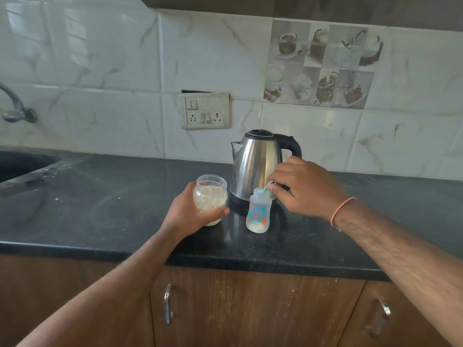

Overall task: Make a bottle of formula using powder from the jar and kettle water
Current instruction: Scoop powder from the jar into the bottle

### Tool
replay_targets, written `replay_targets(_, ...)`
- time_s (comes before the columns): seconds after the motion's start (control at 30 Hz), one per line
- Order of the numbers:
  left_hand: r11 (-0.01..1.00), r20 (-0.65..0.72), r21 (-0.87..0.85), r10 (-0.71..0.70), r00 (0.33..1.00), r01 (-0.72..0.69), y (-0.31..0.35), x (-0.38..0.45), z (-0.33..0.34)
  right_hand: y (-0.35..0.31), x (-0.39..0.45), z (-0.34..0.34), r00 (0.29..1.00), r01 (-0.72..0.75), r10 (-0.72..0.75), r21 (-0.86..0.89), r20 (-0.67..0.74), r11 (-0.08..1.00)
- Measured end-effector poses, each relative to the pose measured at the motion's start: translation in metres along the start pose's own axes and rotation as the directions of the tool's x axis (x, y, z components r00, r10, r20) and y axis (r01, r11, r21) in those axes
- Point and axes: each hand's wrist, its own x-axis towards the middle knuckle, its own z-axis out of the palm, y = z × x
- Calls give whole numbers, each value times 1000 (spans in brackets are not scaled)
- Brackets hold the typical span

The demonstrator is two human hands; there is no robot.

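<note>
Powder sits white in the open jar (pixel 211 196), which the left hand (pixel 193 211) grips around its side, lifted a touch off the black counter (pixel 100 209). Just beside it stands the baby bottle (pixel 258 212), uncapped, some powder at its bottom. Right hand (pixel 304 187) pinches a teal scoop (pixel 265 186) over the bottle's mouth. Steel kettle (pixel 258 161) stands on its base right behind, lid down.

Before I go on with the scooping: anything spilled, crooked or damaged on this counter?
A few pale specks lie on the black counter toward its left side, possibly spilled powder. The switch plate sits slightly askew, with a dark gap above it. The jar, baby bottle and kettle stand upright.
</note>
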Motion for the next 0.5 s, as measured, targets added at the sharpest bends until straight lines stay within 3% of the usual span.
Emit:
replay_targets(0.13,1000,-1,10,9,1000,-9,1,-1,0,1,2,-1,1000,6,-6,-15,4,1000)
replay_targets(0.27,999,-7,19,28,1000,-28,2,-1,0,-1,4,0,986,-162,165,106,-15,981)
replay_targets(0.4,998,-9,7,61,998,-61,2,-3,-1,2,17,-1,881,-455,470,374,56,808)
replay_targets(0.5,997,-10,27,79,997,-79,2,-3,-1,-8,29,-4,823,-503,561,577,92,644)
